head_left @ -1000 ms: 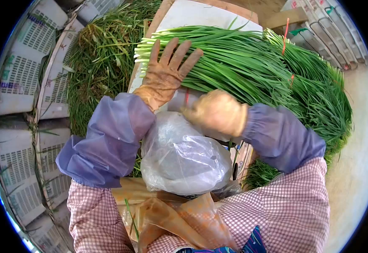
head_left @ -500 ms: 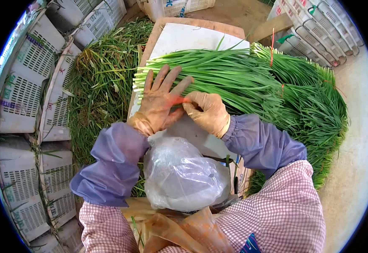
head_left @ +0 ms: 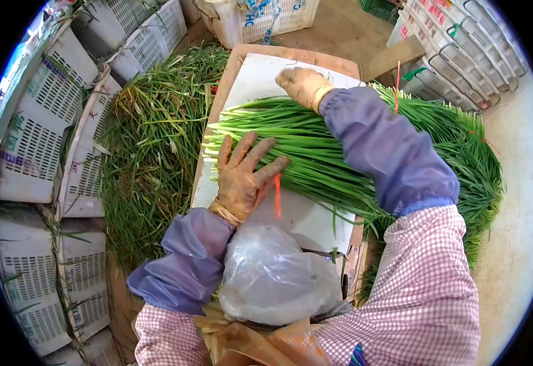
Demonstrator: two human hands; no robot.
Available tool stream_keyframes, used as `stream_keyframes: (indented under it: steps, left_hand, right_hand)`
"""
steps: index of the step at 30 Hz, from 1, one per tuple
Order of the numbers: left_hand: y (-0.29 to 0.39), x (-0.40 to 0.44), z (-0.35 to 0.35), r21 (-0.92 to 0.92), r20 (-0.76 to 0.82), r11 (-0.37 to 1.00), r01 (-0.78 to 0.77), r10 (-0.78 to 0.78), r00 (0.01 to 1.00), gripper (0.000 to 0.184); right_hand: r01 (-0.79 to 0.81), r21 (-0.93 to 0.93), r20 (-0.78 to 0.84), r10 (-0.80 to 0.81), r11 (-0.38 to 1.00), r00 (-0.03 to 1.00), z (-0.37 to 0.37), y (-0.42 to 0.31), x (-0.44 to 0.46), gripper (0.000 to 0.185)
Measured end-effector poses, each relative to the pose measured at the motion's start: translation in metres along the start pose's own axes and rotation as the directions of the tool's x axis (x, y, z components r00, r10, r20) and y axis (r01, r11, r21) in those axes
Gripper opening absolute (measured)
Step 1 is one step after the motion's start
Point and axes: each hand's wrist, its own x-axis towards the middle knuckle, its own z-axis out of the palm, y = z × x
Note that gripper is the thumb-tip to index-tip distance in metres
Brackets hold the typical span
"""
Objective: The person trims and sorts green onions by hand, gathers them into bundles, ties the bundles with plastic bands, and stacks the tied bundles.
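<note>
The left grip (head_left: 245,174), fingers spread, rests on green stalks (head_left: 315,141) lying beneath it on the counter (head_left: 251,78); a red tie (head_left: 277,198) hangs beside it. The right grip (head_left: 303,86) curls beyond, contents unclear. Seemingly a binding step, calling for snug, gentle wrapping.

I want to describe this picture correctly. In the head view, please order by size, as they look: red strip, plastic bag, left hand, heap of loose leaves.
1. Heap of loose leaves
2. Plastic bag
3. Left hand
4. Red strip
</note>
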Motion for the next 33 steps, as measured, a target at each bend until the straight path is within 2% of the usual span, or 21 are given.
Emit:
stream_keyframes:
  steps: [1,3,5,7,9,11,13,15,18,19,21,22,23,25,27,29,30,31,33]
  left_hand:
    - [-0.001,-0.002,0.000,-0.005,0.012,1.000,-0.002,0.002,1.000,0.034]
    - [-0.002,-0.005,-0.002,-0.017,0.019,1.000,0.002,-0.002,1.000,0.034]
    - [-0.002,-0.010,-0.001,-0.049,-0.012,0.999,-0.014,0.014,1.000,0.037]
    - [0.001,-0.015,-0.004,-0.060,-0.026,0.998,-0.012,0.010,1.000,0.033]
    - [0.004,-0.025,-0.010,-0.082,0.000,0.997,-0.016,0.016,1.000,0.027]
    - [0.005,-0.040,-0.016,-0.081,-0.060,0.996,-0.044,0.040,0.997,0.023]
    - [0.005,-0.054,-0.033,-0.045,-0.003,0.997,-0.063,0.063,0.998,0.024]
    - [0.005,-0.063,-0.038,-0.008,-0.002,0.997,-0.079,0.079,0.997,0.024]
    - [0.010,-0.058,-0.055,-0.062,0.080,0.998,-0.023,0.028,0.996,0.023]
    - [0.010,-0.055,-0.057,-0.058,0.080,0.998,-0.026,0.030,0.996,0.023]
    - [0.011,-0.053,-0.060,-0.125,0.121,0.991,0.051,-0.036,0.992,0.023]
    - [0.012,-0.054,-0.064,-0.167,0.118,0.983,0.077,-0.058,0.991,0.021]
    - [0.013,-0.055,-0.066,-0.165,0.117,0.983,0.086,-0.067,0.991,0.021]
    - [0.015,-0.058,-0.070,-0.237,0.123,0.962,0.132,-0.105,0.987,0.023]
    - [0.016,-0.057,-0.073,-0.256,0.118,0.955,0.149,-0.122,0.985,0.022]
    - [0.018,-0.058,-0.075,-0.216,0.114,0.966,0.144,-0.122,0.986,0.017]
    - [0.020,-0.057,-0.079,-0.144,0.096,0.982,0.123,-0.110,0.989,0.017]
    - [0.021,-0.057,-0.081,-0.142,0.091,0.980,0.137,-0.125,0.988,0.017]
    - [0.023,-0.058,-0.085,-0.043,0.034,0.996,0.079,-0.077,0.996,0.017]
  right_hand:
    - [0.001,-0.001,-0.006,-0.001,1.000,1.000,0.011,0.003,0.000,0.044]
    - [-0.002,-0.275,0.075,0.024,0.961,0.997,0.030,0.006,-0.010,0.042]
    - [-0.045,-0.143,0.156,0.067,0.989,0.985,0.024,-0.011,-0.029,0.040]
    - [-0.011,-0.027,0.137,0.015,1.000,0.990,0.035,-0.014,-0.049,0.034]
    - [-0.079,0.006,0.144,0.077,0.997,0.987,0.028,-0.028,-0.079,0.034]
    - [-0.091,0.047,0.117,0.085,0.995,0.989,0.026,-0.048,-0.111,0.032]
    - [-0.012,0.062,-0.101,0.018,0.998,0.995,0.039,-0.065,-0.141,0.032]
    - [-0.023,0.119,-0.074,0.032,0.993,0.997,0.044,-0.066,-0.146,0.033]
    - [0.013,0.178,0.160,-0.042,0.984,0.986,0.045,-0.048,-0.121,0.033]
    - [0.015,0.180,0.156,-0.044,0.984,0.987,0.040,-0.046,-0.115,0.033]
    - [0.170,0.103,0.304,-0.194,0.980,0.933,0.031,-0.042,-0.103,0.034]
    - [0.188,0.074,0.378,-0.202,0.979,0.903,0.026,-0.041,-0.096,0.033]
    - [0.195,0.075,0.383,-0.209,0.978,0.900,0.020,-0.041,-0.088,0.033]
    - [0.227,-0.100,0.407,-0.168,0.969,0.898,0.009,-0.043,-0.074,0.031]
    - [0.217,0.028,0.203,-0.218,0.976,0.955,0.002,-0.044,-0.066,0.028]
    - [0.196,0.101,0.210,-0.213,0.975,0.954,-0.002,-0.057,-0.063,0.029]
    - [0.170,0.366,0.216,-0.261,0.915,0.941,-0.003,-0.068,-0.070,0.034]
    - [0.122,0.604,0.213,-0.308,0.788,0.927,-0.004,-0.079,-0.075,0.039]
    - [0.400,0.392,0.143,-0.484,0.829,0.863,-0.001,-0.097,-0.080,0.052]
